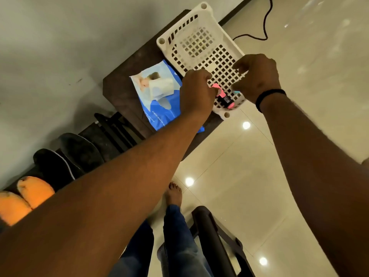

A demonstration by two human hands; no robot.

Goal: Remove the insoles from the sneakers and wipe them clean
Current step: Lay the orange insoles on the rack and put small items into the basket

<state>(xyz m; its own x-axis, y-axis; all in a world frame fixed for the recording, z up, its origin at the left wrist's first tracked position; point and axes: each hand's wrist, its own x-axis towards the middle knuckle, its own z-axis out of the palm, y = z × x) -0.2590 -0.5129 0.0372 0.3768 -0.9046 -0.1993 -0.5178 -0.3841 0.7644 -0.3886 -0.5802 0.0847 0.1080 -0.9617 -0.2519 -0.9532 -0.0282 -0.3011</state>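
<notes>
Sneakers (pixel 83 150) sit at your eight o'clock beside your left forearm, nearer your left hand (pixel 196 90), which is apart from your right hand (pixel 257 76), both curled over the white basket (pixel 201 15) at one o'clock, grip unclear.

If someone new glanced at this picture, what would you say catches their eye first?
Probably the two bare forearms reaching in, with the left hand and right hand meeting over a small pink object on the white lattice basket. Beside it on the dark table lies a blue wipes pack, and bright orange slippers glow at lower left.
</notes>
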